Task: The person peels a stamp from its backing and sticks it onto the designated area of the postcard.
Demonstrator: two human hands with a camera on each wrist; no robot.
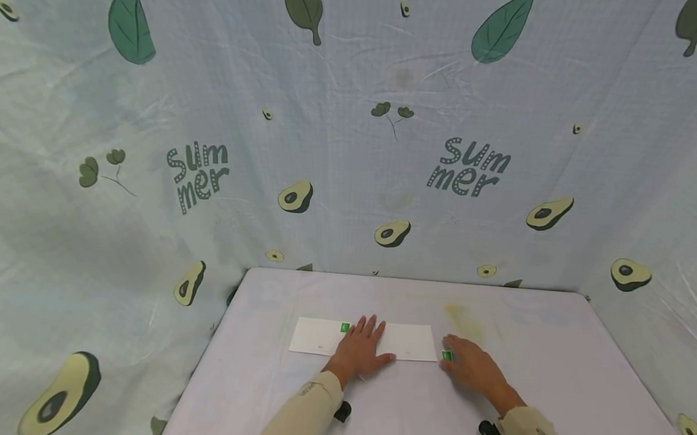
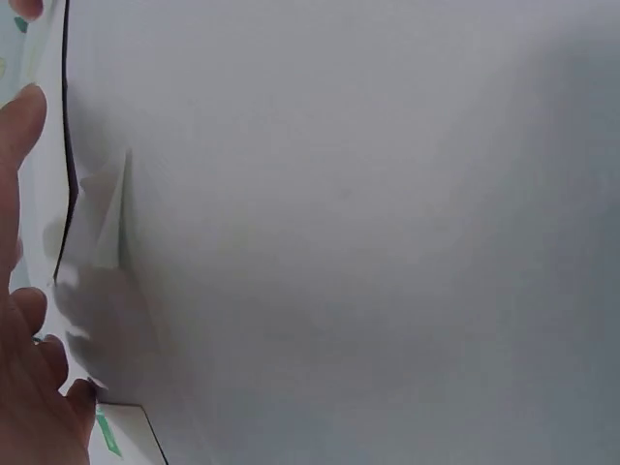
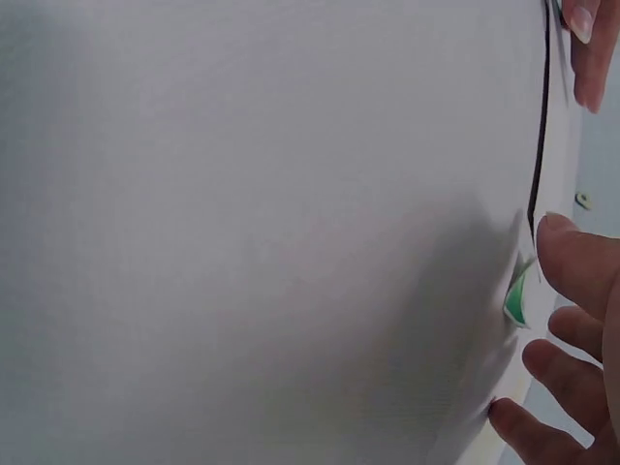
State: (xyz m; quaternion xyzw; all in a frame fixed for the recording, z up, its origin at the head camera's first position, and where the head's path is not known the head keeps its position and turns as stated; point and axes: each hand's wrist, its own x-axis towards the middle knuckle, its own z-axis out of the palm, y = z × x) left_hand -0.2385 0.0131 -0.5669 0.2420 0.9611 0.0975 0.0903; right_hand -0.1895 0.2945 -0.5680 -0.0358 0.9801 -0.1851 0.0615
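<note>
Two white flat rectangles, like envelopes or cards, lie side by side on the table, the left one [image 1: 312,334] and the right one [image 1: 410,340]. A green stamp-like sticker [image 1: 344,327] sits at the left one's upper right corner. My left hand [image 1: 361,348] rests with spread fingers where the two rectangles meet, hiding that part. Beside the right rectangle's end, my right hand [image 1: 471,367] has its fingers apart and loosely bent. Between its thumb and fingers is a second green sticker [image 3: 518,298], one edge lifted, with a visible gap to the thumb.
A small white paper flap [image 2: 111,213] stands up from the table just in front of the right rectangle. The pale table [image 1: 538,358] has a yellowish stain [image 1: 463,319] toward the back right. Printed cloth [image 1: 346,153] hangs behind and around the table.
</note>
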